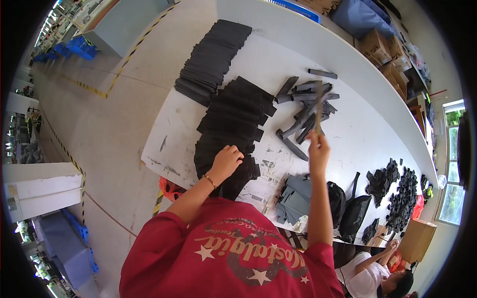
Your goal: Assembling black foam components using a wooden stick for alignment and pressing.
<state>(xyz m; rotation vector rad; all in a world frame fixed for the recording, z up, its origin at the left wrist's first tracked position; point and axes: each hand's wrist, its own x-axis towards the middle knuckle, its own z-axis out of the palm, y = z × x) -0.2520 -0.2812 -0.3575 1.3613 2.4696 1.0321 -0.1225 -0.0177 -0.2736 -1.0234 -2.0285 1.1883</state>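
A long row of overlapping flat black pieces (231, 111) that look like fabric lies across the white table (174, 119), its near end close to my body. On that near end rests my left hand (227, 161), fingers curled against the black material; whether they pinch a piece is hidden. My right hand (318, 148) is raised to the right of the row, closed round the lower end of a thin tan stick (319, 107). Motion blurs the stick, which points away from me. Behind it lies a loose heap of dark grey rolled strips (303, 111).
Another row of dark pieces (213, 57) sits at the far left. Grey flat pieces (294, 198) and a black bag (354, 213) are near right, with piles of small black parts (402, 198) beyond. A raised white panel (348, 37) edges the table. A co-worker (370, 273) sits lower right.
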